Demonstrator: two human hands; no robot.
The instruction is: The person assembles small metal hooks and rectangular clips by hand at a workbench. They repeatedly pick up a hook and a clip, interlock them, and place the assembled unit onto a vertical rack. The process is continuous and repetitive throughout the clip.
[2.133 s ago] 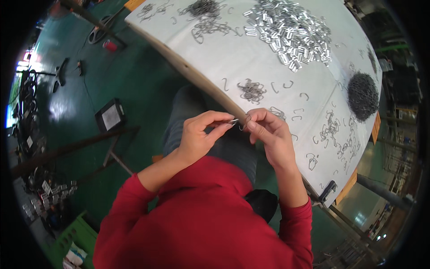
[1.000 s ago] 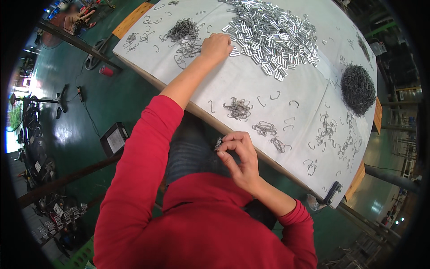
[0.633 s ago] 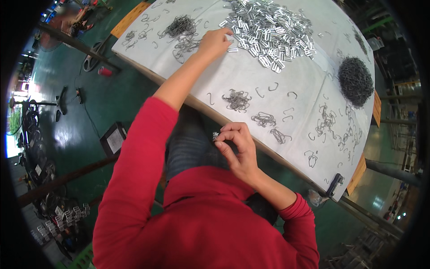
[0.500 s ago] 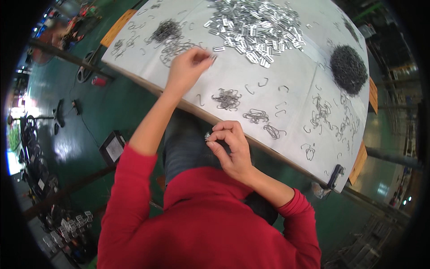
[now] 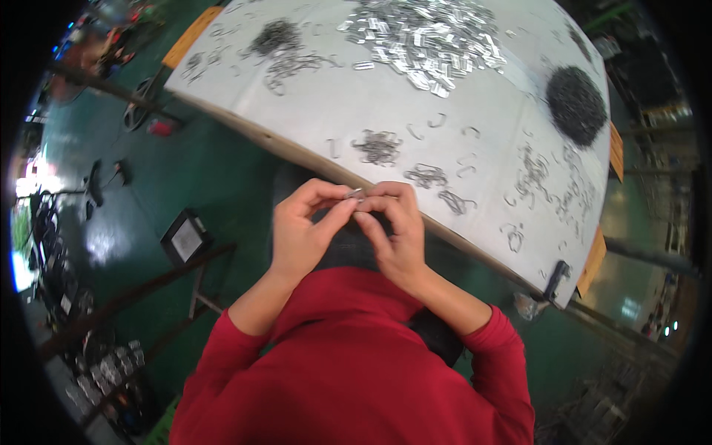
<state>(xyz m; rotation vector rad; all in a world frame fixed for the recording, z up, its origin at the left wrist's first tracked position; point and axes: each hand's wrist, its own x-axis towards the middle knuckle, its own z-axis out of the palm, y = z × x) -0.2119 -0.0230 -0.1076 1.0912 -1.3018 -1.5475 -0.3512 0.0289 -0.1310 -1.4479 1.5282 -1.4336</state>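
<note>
White worktable (image 5: 415, 111) over green floor (image 5: 222, 185)

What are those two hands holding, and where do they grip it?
A small silvery metal piece, pinched at its ends between the fingertips of the left hand and right hand. Its exact shape is too small to tell.

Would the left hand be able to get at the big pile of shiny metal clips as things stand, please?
Probably yes: nothing stands between the left hand and the pile of shiny metal clips across the white table, though its fingers pinch a small metal piece.

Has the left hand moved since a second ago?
Yes. The left hand came back from the pile of shiny clips far across the table to its near edge, meeting the right hand.
</note>
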